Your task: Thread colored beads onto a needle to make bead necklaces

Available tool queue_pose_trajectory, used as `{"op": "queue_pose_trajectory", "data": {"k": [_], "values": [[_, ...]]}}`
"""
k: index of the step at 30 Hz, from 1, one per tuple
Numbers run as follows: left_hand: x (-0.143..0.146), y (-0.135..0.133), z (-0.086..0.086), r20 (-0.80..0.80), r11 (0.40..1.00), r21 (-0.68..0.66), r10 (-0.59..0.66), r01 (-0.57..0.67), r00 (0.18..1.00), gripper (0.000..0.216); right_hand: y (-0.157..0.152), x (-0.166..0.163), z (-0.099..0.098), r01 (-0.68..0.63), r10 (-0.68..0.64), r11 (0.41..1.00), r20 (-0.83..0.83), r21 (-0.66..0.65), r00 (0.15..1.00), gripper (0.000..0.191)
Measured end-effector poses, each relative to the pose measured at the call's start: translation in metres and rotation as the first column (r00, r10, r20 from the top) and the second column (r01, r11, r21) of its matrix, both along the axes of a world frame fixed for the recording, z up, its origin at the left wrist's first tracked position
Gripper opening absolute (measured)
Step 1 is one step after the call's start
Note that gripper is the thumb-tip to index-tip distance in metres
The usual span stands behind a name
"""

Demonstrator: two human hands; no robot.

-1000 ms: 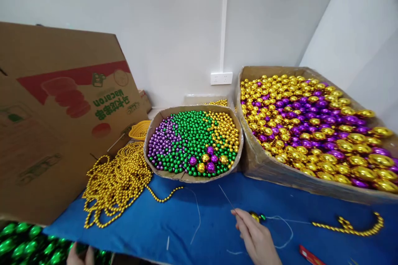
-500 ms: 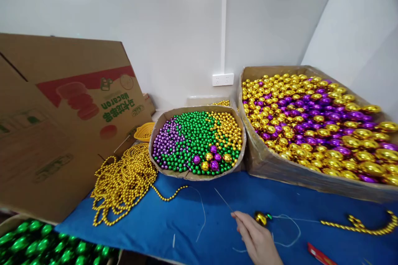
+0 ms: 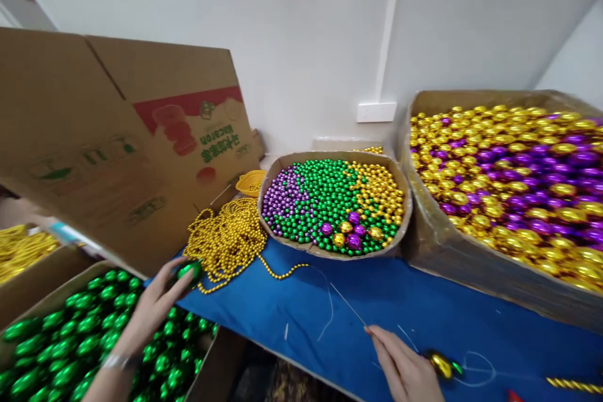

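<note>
Newly up: left hand (image 3: 153, 304) with green bead (image 3: 189, 271).

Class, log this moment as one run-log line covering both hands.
left hand: holds green ball by box of green balls | right hand: pinches thin wire | nearby: gold bead

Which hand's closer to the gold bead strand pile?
Left. The left hand, holding a green ball, sits at the front-left edge of the gold bead strand pile. The right hand pinches a white thread farther off, front-right.
</note>
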State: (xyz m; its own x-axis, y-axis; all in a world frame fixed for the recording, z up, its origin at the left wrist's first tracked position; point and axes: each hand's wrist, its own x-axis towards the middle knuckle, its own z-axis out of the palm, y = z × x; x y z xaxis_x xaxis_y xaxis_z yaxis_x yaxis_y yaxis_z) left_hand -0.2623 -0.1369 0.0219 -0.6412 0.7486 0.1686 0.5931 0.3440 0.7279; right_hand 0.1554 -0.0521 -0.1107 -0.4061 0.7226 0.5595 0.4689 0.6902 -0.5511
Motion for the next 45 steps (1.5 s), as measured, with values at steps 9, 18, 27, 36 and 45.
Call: {"op": "queue_pose_trajectory", "data": {"k": [9, 18, 27, 36, 45], "values": [[0.147, 0.088, -0.039, 0.823, 0.792, 0.5, -0.561, 0.352, 0.094, 0.045, -0.01, 0.005, 0.02, 0.057, -0.076, 0.985, 0.11, 0.164, 0.991, 0.026], [0.167, 0.093, -0.058, 0.823, 0.746, 0.471, -0.564, 0.472, 0.07, 0.052, -0.008, 0.016, 0.022, 0.153, -0.185, 0.971, 0.174, 0.183, 0.967, 0.029], [0.165, 0.091, -0.051, 0.787, 0.705, 0.425, -0.598, 0.568, 0.152, 0.056, -0.007, 0.018, 0.024, 0.149, -0.205, 0.958, 0.222, 0.244, 0.953, 0.03], [0.16, 0.092, -0.046, 0.593, 0.613, 0.307, -0.721, 0.728, 0.357, 0.055, -0.003, 0.018, 0.028, 0.181, -0.331, 0.888, 0.314, 0.423, 0.89, 0.037], [0.202, 0.086, -0.063, 0.754, 0.658, 0.446, -0.641, 0.607, 0.141, 0.063, -0.004, 0.007, 0.019, 0.089, -0.113, 0.985, 0.164, 0.147, 0.98, 0.03]]}}
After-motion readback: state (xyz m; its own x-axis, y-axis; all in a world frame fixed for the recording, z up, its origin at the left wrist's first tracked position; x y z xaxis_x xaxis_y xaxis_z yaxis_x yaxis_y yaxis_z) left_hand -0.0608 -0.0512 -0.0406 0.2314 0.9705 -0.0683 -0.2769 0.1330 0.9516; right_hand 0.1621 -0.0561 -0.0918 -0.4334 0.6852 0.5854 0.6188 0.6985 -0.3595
